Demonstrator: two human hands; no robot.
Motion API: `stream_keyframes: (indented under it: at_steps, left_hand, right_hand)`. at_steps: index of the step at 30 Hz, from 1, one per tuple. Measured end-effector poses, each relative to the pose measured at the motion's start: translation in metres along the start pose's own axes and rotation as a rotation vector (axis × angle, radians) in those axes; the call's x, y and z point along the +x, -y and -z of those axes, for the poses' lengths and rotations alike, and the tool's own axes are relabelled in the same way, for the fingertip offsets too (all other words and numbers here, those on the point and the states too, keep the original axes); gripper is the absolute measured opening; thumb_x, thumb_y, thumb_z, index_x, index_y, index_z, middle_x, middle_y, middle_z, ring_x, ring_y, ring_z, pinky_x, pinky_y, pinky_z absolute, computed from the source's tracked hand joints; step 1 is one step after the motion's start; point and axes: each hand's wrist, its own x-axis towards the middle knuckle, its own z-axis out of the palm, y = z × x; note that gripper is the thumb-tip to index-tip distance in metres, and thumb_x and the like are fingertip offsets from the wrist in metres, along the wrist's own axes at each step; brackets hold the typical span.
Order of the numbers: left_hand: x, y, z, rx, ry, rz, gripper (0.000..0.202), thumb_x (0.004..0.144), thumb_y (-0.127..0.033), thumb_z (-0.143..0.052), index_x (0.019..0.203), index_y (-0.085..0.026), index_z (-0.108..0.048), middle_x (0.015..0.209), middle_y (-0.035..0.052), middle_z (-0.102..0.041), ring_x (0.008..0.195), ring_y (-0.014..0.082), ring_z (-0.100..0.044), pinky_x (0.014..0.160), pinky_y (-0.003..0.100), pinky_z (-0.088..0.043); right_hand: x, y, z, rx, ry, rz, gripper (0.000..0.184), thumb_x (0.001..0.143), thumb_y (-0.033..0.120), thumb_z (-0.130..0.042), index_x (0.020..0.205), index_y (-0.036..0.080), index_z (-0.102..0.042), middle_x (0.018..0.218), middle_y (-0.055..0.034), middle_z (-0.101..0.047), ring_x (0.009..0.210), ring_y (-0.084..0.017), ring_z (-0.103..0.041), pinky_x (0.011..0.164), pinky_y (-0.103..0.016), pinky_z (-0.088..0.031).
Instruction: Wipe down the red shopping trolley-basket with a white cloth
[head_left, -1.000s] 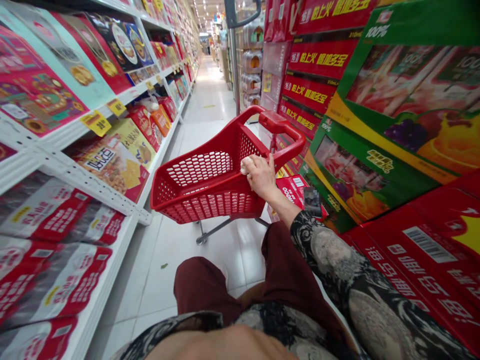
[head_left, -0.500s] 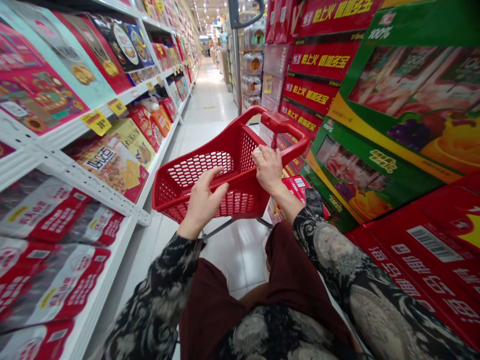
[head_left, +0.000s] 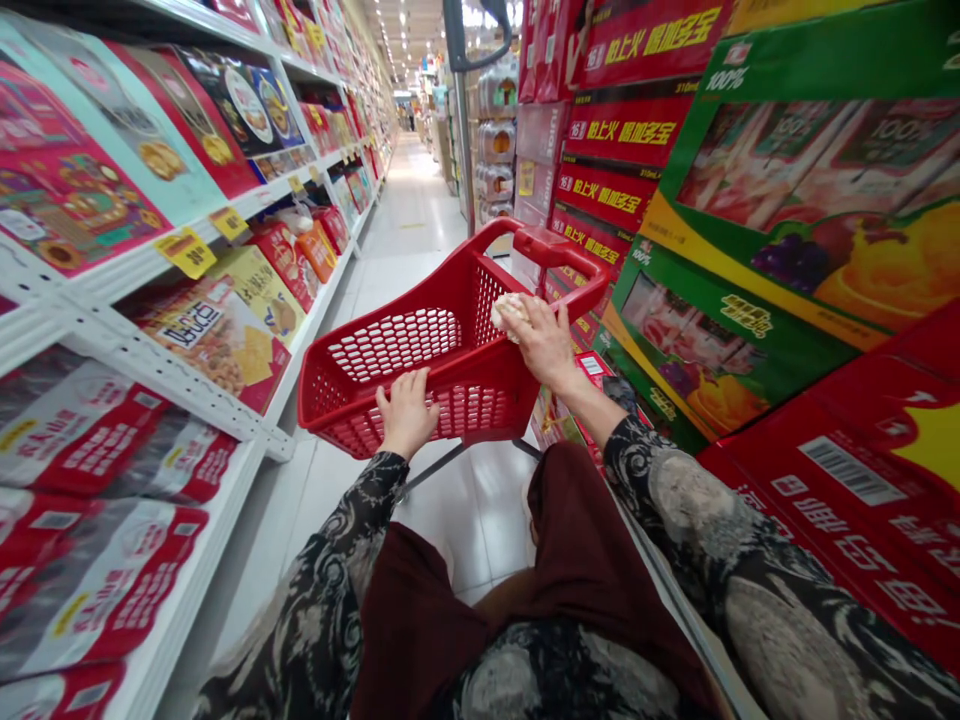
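Both hands [head_left: 544,342] on red plastic trolley [head_left: 487,400]

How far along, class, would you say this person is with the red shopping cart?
Nothing clearly looks finished. In hand: the right hand presses a crumpled pale cloth against the rim of the red shopping cart, while the left hand rests on its near edge. Left: the handle and mesh floor, which neither hand touches.

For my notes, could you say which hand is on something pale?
The right hand, on a pale crumpled wad; the left hand, on the red basket, holds nothing.
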Motion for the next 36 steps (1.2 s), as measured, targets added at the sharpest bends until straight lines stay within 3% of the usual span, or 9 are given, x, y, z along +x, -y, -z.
stream_keyframes:
  at_steps: [3, 6, 12, 15, 20, 27, 32, 36]
  left_hand:
    - [-0.005, -0.008, -0.006, -0.003, -0.027, 0.008, 0.058, 0.077, -0.026, -0.047, 0.134, -0.019, -0.039, 0.138, 0.0127, -0.045, 0.129, 0.0288, -0.036, 0.108, 0.061, -0.017]
    - [-0.009, -0.014, -0.012, 0.0, -0.044, 0.015, 0.062, 0.076, -0.025, -0.048, 0.137, -0.019, -0.035, 0.142, 0.0121, -0.041, 0.133, 0.0289, -0.031, 0.109, 0.062, -0.014]
    - [-0.014, -0.015, -0.011, 0.049, -0.049, -0.012, 0.066, 0.074, -0.023, -0.047, 0.139, -0.016, -0.032, 0.146, 0.0114, -0.034, 0.138, 0.0283, -0.024, 0.109, 0.062, -0.016]
    - [-0.017, -0.011, -0.007, 0.054, -0.03, -0.033, 0.067, 0.074, -0.022, -0.046, 0.139, -0.014, -0.032, 0.147, 0.0116, -0.032, 0.138, 0.0278, -0.023, 0.109, 0.061, -0.017]
    - [-0.019, -0.007, -0.005, 0.024, -0.002, -0.062, 0.068, 0.074, -0.023, -0.047, 0.14, -0.014, -0.031, 0.149, 0.0118, -0.029, 0.139, 0.0272, -0.021, 0.11, 0.059, -0.015]
    - [-0.017, -0.008, -0.004, 0.004, -0.007, -0.068, 0.065, 0.076, -0.024, -0.046, 0.139, -0.015, -0.032, 0.148, 0.0117, -0.031, 0.139, 0.0271, -0.022, 0.111, 0.056, -0.016]
    - [-0.017, -0.006, -0.006, 0.016, -0.021, -0.08, 0.066, 0.075, -0.024, -0.047, 0.139, -0.012, -0.032, 0.147, 0.0133, -0.032, 0.139, 0.0277, -0.022, 0.112, 0.053, -0.018]
    - [-0.016, -0.006, -0.008, 0.03, -0.025, -0.073, 0.066, 0.076, -0.025, -0.047, 0.139, -0.012, -0.031, 0.148, 0.0133, -0.031, 0.139, 0.0275, -0.02, 0.112, 0.052, -0.017]
  right_hand:
    - [-0.009, -0.012, 0.007, 0.016, -0.078, -0.059, 0.046, 0.085, 0.012, -0.045, 0.129, 0.026, -0.049, 0.144, -0.0081, -0.038, 0.133, -0.028, -0.031, 0.108, -0.058, -0.018]
    - [-0.02, -0.001, -0.006, 0.037, -0.137, -0.097, 0.046, 0.086, 0.01, -0.042, 0.129, 0.024, -0.05, 0.146, -0.0092, -0.036, 0.136, -0.027, -0.025, 0.108, -0.057, -0.02]
    - [-0.031, 0.051, -0.045, 0.09, -0.033, 0.157, 0.041, 0.088, 0.011, -0.043, 0.124, 0.025, -0.055, 0.142, -0.0076, -0.042, 0.136, -0.024, -0.029, 0.109, -0.05, -0.026]
    - [-0.025, 0.043, -0.04, 0.102, -0.065, 0.173, 0.042, 0.087, 0.01, -0.042, 0.124, 0.025, -0.055, 0.141, -0.0075, -0.044, 0.136, -0.024, -0.028, 0.108, -0.051, -0.027]
    - [-0.023, 0.011, -0.028, 0.082, -0.244, -0.006, 0.046, 0.086, 0.008, -0.038, 0.127, 0.024, -0.053, 0.143, -0.0091, -0.041, 0.139, -0.025, -0.022, 0.107, -0.058, -0.023]
    - [-0.049, 0.051, -0.052, 0.117, -0.036, 0.184, 0.042, 0.091, 0.014, -0.036, 0.127, 0.03, -0.052, 0.144, -0.0005, -0.04, 0.139, -0.018, -0.022, 0.11, -0.044, -0.029]
    - [-0.034, 0.034, -0.038, 0.083, -0.118, 0.064, 0.046, 0.09, 0.01, -0.035, 0.13, 0.027, -0.049, 0.145, -0.0022, -0.037, 0.14, -0.019, -0.016, 0.113, -0.05, -0.023]
    - [-0.04, 0.037, -0.05, 0.107, -0.073, 0.219, 0.039, 0.094, 0.015, -0.034, 0.126, 0.027, -0.053, 0.143, -0.001, -0.041, 0.14, -0.015, -0.016, 0.115, -0.042, -0.023]
